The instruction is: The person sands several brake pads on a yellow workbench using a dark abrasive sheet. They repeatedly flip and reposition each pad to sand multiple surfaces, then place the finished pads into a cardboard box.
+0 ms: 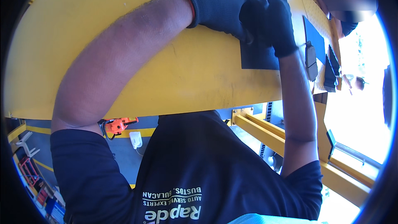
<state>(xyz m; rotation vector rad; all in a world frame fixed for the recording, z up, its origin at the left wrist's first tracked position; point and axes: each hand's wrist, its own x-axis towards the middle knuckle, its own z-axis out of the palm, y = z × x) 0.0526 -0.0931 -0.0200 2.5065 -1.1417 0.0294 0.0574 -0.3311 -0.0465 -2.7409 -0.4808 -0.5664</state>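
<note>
A dark rectangular sheet (259, 60), which looks like sandpaper, lies on the yellow tabletop (199, 74). My left hand (219, 6), in a black knit glove, rests on the sheet's left part and the tabletop, fingers stretched out and pressing down. Beside it, my right hand (269, 20), also in a black glove, is curled over the sheet with its fingers bent. Whatever lies under the right palm is dark and hidden. Just right of my right wrist is a brake pad (311, 60) with a grey face.
Another dark sheet (314, 37) lies past the brake pad, near folded dark pieces (331, 70) at the table's right edge. A person (344, 0) is at the far right. Below the table are a yellow beam (265, 135), an orange power tool (118, 126) and a white object (135, 140).
</note>
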